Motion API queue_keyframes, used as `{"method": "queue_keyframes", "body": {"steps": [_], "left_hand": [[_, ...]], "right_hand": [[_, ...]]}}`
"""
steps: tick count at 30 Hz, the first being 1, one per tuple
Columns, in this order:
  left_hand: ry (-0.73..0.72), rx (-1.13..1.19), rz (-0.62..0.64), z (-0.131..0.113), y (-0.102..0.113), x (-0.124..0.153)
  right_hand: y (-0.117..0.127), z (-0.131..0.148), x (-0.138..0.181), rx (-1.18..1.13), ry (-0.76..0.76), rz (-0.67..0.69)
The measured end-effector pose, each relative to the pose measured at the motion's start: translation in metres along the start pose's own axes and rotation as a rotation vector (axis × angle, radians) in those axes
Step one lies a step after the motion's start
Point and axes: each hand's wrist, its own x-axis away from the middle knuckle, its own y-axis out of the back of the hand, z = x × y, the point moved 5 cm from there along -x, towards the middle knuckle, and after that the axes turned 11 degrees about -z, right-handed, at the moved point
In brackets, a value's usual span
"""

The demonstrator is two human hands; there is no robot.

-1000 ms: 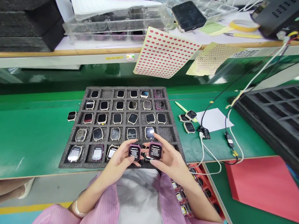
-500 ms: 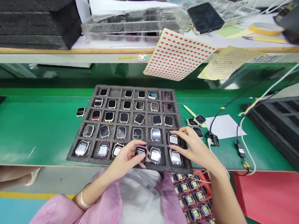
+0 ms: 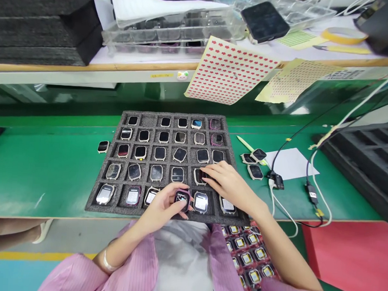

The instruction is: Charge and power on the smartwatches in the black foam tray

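Observation:
My left hand (image 3: 165, 203) is closed around a purple-cased smartwatch (image 3: 181, 198) at the front row of the black foam tray (image 3: 150, 118); its lit screen faces up, and my thumb lies on the glass. My right hand (image 3: 232, 184) reaches over the tray's right side. Its fingertips and thumb pinch the right edge of a pale-cased smartwatch (image 3: 199, 175) in the second row from the front, whose screen looks dark. Just in front sits another pale watch (image 3: 201, 202) with a lit screen. The compartment under my right palm is hidden.
Loose watches (image 3: 255, 171) and a green pen (image 3: 244, 142) lie right of the tray, near white paper (image 3: 291, 162) and cables (image 3: 311, 193). One watch (image 3: 103, 146) lies to the left. Sticker sheets (image 3: 231, 72) hang from the shelf. A red box (image 3: 352, 259) stands below right.
My right hand has moved left from the purple watch at the right column to the pale watch, whose lit screen is now dark. The left-hand watch's screen changed from text to a dial.

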Motion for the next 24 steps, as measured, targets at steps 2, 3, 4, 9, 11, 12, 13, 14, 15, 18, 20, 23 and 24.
{"method": "queue_keyframes", "body": {"steps": [2,3,4,9,11,12,13,14,15,18,20,23,24], "left_hand": [[-0.008,-0.019,-0.017,0.001,-0.001,0.000],[-0.017,-0.033,-0.023,0.002,-0.001,-0.001],[-0.030,-0.048,-0.027,0.002,-0.002,-0.001],[-0.061,-0.085,-0.023,0.004,-0.006,-0.001],[-0.056,-0.075,-0.024,0.005,-0.006,-0.001],[-0.055,-0.069,-0.027,0.005,-0.006,-0.001],[-0.055,-0.064,-0.033,0.005,-0.005,-0.001],[-0.056,-0.060,-0.040,0.005,-0.004,-0.001],[-0.057,-0.058,-0.047,0.005,-0.003,-0.001],[-0.076,-0.053,-0.069,0.004,0.000,-0.002],[-0.088,-0.048,-0.079,0.004,0.001,-0.002],[-0.093,-0.037,-0.096,0.003,0.002,-0.001],[-0.094,-0.034,-0.103,0.002,0.003,-0.001]], "right_hand": [[-0.012,0.006,-0.006,0.054,-0.047,-0.029],[-0.016,0.008,-0.008,0.074,-0.085,-0.051],[-0.020,0.009,-0.009,0.081,-0.130,-0.073],[-0.016,0.014,-0.008,-0.146,-0.277,-0.125],[-0.009,0.017,-0.006,-0.330,-0.284,-0.156],[-0.005,0.019,-0.004,-0.455,-0.311,-0.179],[-0.003,0.019,-0.002,-0.600,-0.366,-0.204],[-0.002,0.019,0.001,-0.758,-0.442,-0.224],[-0.003,0.019,0.005,-0.913,-0.531,-0.234],[-0.009,0.024,0.013,-1.286,-0.737,-0.179],[-0.011,0.030,0.015,-1.450,-0.770,-0.114],[-0.012,0.034,0.018,-1.554,-0.778,-0.088],[-0.012,0.034,0.019,-1.553,-0.777,-0.088]]}}
